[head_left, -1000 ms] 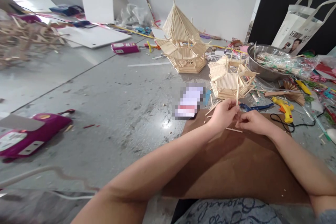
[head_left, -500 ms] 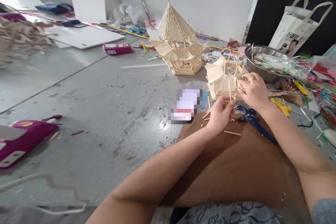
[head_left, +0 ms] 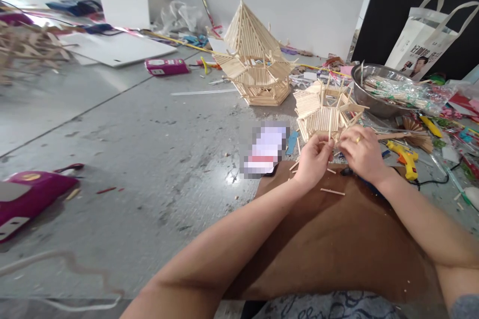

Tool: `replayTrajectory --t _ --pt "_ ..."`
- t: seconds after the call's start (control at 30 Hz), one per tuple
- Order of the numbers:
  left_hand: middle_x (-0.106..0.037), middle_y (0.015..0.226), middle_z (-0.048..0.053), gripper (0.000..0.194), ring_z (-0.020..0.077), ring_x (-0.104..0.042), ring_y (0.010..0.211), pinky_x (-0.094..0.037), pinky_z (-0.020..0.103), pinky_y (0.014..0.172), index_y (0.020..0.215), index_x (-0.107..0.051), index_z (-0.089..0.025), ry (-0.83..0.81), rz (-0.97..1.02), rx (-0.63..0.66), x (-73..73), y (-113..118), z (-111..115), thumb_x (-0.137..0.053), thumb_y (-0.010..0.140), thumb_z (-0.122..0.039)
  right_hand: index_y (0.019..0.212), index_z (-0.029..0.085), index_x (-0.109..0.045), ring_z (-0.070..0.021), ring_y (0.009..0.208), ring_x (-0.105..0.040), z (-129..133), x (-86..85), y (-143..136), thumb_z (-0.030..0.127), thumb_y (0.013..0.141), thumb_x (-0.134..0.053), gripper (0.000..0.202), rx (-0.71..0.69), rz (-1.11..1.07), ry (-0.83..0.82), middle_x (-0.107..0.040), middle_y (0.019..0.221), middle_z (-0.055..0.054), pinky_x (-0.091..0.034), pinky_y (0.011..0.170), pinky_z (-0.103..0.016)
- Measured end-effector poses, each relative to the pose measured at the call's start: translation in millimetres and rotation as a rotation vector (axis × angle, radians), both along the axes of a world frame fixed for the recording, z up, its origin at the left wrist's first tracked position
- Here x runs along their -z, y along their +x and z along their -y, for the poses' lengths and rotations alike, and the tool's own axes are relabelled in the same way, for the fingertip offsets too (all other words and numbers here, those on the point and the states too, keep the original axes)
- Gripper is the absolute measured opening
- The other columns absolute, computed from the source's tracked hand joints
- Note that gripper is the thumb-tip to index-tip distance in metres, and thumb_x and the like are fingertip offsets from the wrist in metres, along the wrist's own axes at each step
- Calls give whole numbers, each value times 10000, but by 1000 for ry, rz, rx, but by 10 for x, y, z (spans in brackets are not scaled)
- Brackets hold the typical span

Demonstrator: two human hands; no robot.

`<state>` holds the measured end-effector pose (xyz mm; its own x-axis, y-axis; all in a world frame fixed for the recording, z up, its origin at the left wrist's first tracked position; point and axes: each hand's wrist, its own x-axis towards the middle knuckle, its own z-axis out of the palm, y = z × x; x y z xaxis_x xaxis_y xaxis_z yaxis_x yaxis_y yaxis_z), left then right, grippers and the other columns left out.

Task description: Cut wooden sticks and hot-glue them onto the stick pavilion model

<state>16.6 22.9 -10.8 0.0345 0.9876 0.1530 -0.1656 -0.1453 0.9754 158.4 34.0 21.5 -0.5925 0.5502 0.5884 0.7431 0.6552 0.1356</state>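
Note:
My left hand [head_left: 313, 159] pinches a thin wooden stick [head_left: 330, 127], held upright in front of the small hexagonal stick model [head_left: 310, 122]. Close beside it on the right is my right hand [head_left: 361, 152], a ring on one finger. Its fingertips are drawn together; I cannot make out what is between them. Beneath the right hand a pair of blue cutters [head_left: 368, 187] is mostly hidden. Loose cut sticks [head_left: 333, 191] lie on the brown cloth [head_left: 329, 244]. Behind stands a taller pagoda of sticks [head_left: 258, 60] with a pointed roof.
A phone [head_left: 265, 149] lies left of the small model. On the right are a yellow glue gun [head_left: 406, 158] and a metal bowl [head_left: 374, 102] with bagged sticks. Magenta power strips [head_left: 33, 199] and a white board [head_left: 123, 50] are at left. A paper bag [head_left: 422, 40] stands at the back.
My right hand has moved from the small model's side down toward me, and now covers most of the blue cutters. The left hand stays nearly in place with its stick.

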Motion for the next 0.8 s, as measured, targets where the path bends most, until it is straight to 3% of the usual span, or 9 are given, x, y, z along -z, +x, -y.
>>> replayTrajectory --t 0.13,0.3,0.4,0.5,0.6,0.67,0.73,0.8 --pt "-457 452 -73 177 35 -375 359 -289 173 388 749 -494 -168 -20 -71 27 2 -1 -30 -514 787 -340 656 175 -602 -156 756 -497 442 238 -37 152 829 -461 225 -279 99 -225 -632 736 -31 -368 688 -298" --pt "-502 471 -61 222 31 -362 324 -260 165 352 728 -484 -162 -109 -112 150 -2 29 -67 -487 799 -373 656 187 -584 -128 637 -499 851 441 -169 267 827 -491 210 -509 297 -515 -601 647 -1 -328 582 -282" --pt "-510 473 -62 223 28 -358 309 -239 159 338 727 -474 -163 -145 -96 181 -22 34 -87 -494 796 -373 592 189 -559 -122 562 -483 958 396 -243 408 828 -477 332 -627 290 -558 -569 570 -2 -308 532 -284" --pt "-520 473 -61 208 29 -353 291 -228 163 327 728 -463 -166 -165 -104 194 -32 35 -105 -491 803 -357 534 193 -521 -117 496 -464 904 231 -255 509 813 -451 427 -687 164 -516 -530 503 7 -305 497 -285" --pt "-518 473 -65 161 28 -362 296 -261 161 336 721 -456 -167 -168 -97 191 -30 42 -121 -494 807 -297 693 192 -583 -125 613 -544 663 37 -174 398 841 -462 281 -471 -117 -423 -614 650 -17 -402 587 -272" --pt "-515 476 -66 129 25 -367 301 -275 157 343 729 -453 -166 -179 -76 191 -31 49 -128 -487 813 -258 813 188 -592 -138 734 -585 424 -43 -84 284 840 -474 154 -179 -324 -327 -645 780 -47 -446 683 -269" --pt "-522 481 -64 106 24 -364 295 -270 156 337 761 -454 -168 -199 -67 204 -37 54 -134 -474 825 -250 927 191 -587 -166 803 -597 168 -60 6 256 820 -486 161 50 -447 -217 -645 916 -78 -467 710 -301" --pt "-534 487 -59 89 26 -355 284 -262 158 326 817 -463 -169 -219 -81 219 -46 56 -141 -465 833 -256 1001 173 -579 -208 878 -596 -60 -23 71 250 781 -525 239 143 -456 -165 -636 989 -107 -472 765 -347"
